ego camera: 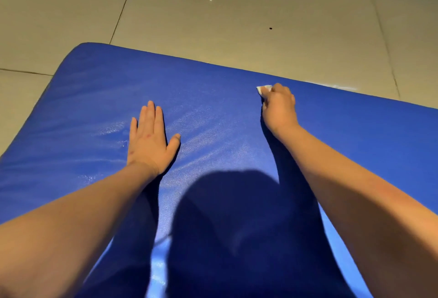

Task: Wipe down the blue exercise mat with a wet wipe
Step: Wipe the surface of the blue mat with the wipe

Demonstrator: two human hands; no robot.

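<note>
The blue exercise mat [213, 98] lies flat on a tiled floor and fills most of the view; its far edge runs from upper left to right. My right hand [279, 108] grips a small white wet wipe [263, 89] and holds it against the mat close to the far edge; only a corner of the wipe shows past my fingers. My left hand [149, 139] rests palm down on the mat with straight fingers, to the left of the middle. Pale damp streaks shine on the mat around and left of my left hand.
Beige floor tiles [237, 13] with dark grout lines surround the mat at the far side and left. A small dark speck [270, 28] lies on the floor beyond the mat. My head and arms cast a dark shadow over the near part of the mat.
</note>
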